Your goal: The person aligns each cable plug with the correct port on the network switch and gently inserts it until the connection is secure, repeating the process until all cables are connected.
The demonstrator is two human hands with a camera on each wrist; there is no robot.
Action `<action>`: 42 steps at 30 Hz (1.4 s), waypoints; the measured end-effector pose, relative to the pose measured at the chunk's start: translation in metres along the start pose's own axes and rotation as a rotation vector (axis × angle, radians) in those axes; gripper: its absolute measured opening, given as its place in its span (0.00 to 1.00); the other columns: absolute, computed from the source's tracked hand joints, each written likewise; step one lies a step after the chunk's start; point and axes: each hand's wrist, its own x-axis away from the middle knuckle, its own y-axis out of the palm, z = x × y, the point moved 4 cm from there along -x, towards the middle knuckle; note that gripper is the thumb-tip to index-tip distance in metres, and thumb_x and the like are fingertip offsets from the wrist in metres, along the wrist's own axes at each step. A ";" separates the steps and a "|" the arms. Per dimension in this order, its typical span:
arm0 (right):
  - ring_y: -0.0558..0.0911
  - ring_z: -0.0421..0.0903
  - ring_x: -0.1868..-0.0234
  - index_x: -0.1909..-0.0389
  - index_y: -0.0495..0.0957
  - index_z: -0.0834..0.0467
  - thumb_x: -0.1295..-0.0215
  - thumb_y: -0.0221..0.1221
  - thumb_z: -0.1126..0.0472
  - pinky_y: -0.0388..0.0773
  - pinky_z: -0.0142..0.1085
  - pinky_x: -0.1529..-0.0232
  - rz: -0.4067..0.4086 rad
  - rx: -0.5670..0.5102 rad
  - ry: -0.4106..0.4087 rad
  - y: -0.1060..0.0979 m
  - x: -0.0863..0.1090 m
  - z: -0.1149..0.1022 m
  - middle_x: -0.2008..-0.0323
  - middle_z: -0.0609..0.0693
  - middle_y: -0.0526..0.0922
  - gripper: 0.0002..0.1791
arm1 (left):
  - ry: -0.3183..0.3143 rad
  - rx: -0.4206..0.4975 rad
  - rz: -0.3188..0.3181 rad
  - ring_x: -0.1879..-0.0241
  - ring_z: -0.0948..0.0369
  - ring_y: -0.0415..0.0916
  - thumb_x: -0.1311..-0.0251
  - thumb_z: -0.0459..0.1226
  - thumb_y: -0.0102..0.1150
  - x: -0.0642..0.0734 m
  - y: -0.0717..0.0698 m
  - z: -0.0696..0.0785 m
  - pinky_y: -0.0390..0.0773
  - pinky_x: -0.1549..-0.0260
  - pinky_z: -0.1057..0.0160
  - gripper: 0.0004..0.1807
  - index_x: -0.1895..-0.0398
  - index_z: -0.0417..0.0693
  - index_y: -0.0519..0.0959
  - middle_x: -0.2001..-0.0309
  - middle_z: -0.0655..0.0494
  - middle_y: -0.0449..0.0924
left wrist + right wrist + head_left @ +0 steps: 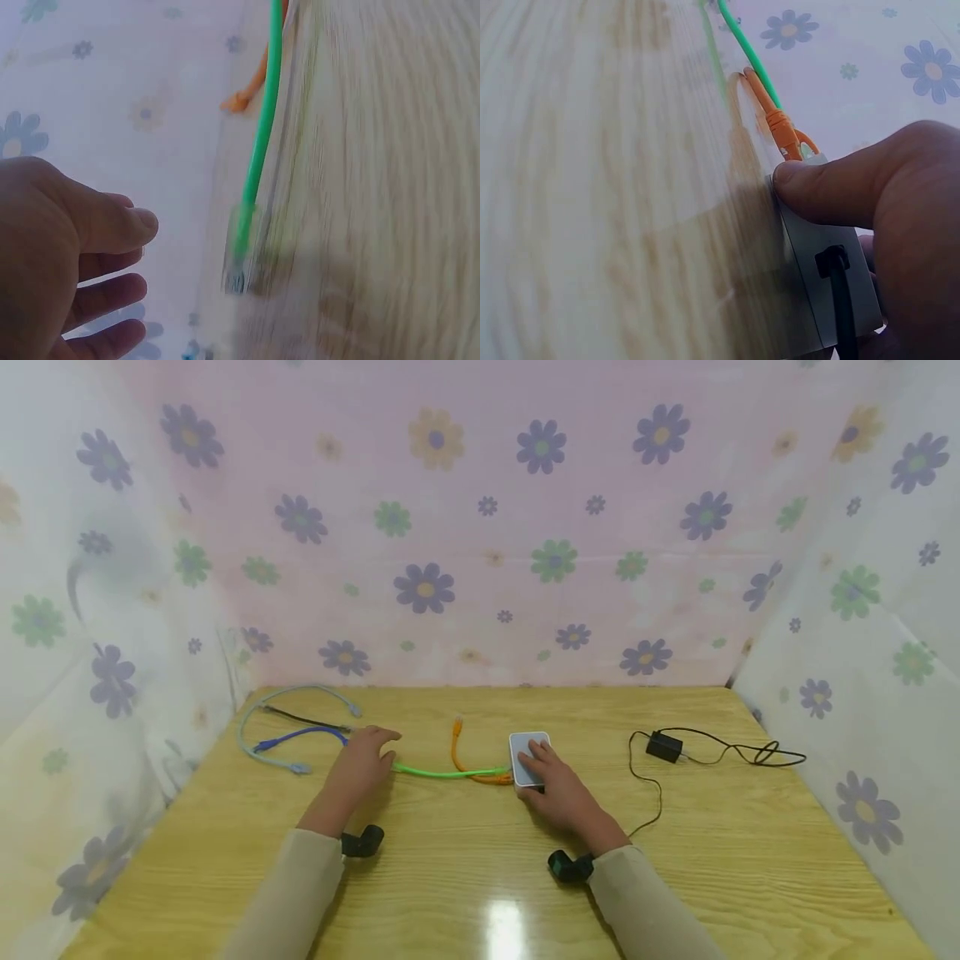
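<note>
My right hand point(558, 789) grips a small white-and-grey network switch point(529, 745), fingers over its top and thumb point(810, 191) against its side. Into the switch's left side run a green network cable point(442, 773) and an orange network cable point(455, 747); a black power cord point(843, 307) enters the side facing me. My left hand point(360, 768) hovers by the green cable's free end, fingers apart and holding nothing. In the left wrist view that end's clear plug point(235, 279) lies beside the hand, not touching it.
Left of and beyond my left hand lie a pale blue-grey cable point(242, 727), a blue cable point(300, 735) and a short black cable point(300, 717). A black power adapter point(664, 747) with its cord sits at right. Flowered cloth point(480, 543) surrounds the wooden table point(450, 877).
</note>
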 end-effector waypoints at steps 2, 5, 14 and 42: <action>0.50 0.57 0.23 0.29 0.64 0.56 0.34 0.60 0.52 0.60 0.58 0.31 -0.004 0.000 0.003 -0.001 -0.001 0.000 0.25 0.56 0.54 0.34 | -0.010 -0.011 0.003 0.45 0.40 0.74 0.34 0.32 0.56 -0.001 -0.004 -0.007 0.76 0.50 0.43 0.19 0.41 0.39 0.76 0.42 0.37 0.74; 0.50 0.57 0.23 0.29 0.64 0.56 0.34 0.61 0.53 0.61 0.58 0.31 0.001 0.010 0.006 0.000 -0.002 0.001 0.25 0.56 0.55 0.34 | -0.015 -0.024 0.001 0.43 0.39 0.71 0.34 0.32 0.53 -0.003 -0.007 -0.017 0.74 0.47 0.41 0.18 0.41 0.37 0.75 0.43 0.35 0.74; 0.50 0.57 0.23 0.29 0.64 0.55 0.34 0.60 0.53 0.60 0.57 0.31 -0.005 -0.008 0.017 0.001 0.001 -0.001 0.25 0.55 0.54 0.34 | -0.068 -0.095 -0.045 0.40 0.34 0.66 0.32 0.31 0.48 -0.005 -0.014 -0.045 0.69 0.42 0.38 0.20 0.39 0.33 0.72 0.40 0.31 0.70; 0.48 0.56 0.23 0.28 0.62 0.55 0.33 0.60 0.51 0.58 0.57 0.30 -0.038 -0.014 0.012 -0.003 -0.002 -0.001 0.24 0.55 0.53 0.35 | -0.079 -0.263 -0.102 0.39 0.34 0.65 0.29 0.35 0.45 -0.015 -0.009 -0.079 0.70 0.47 0.34 0.18 0.41 0.42 0.76 0.39 0.38 0.72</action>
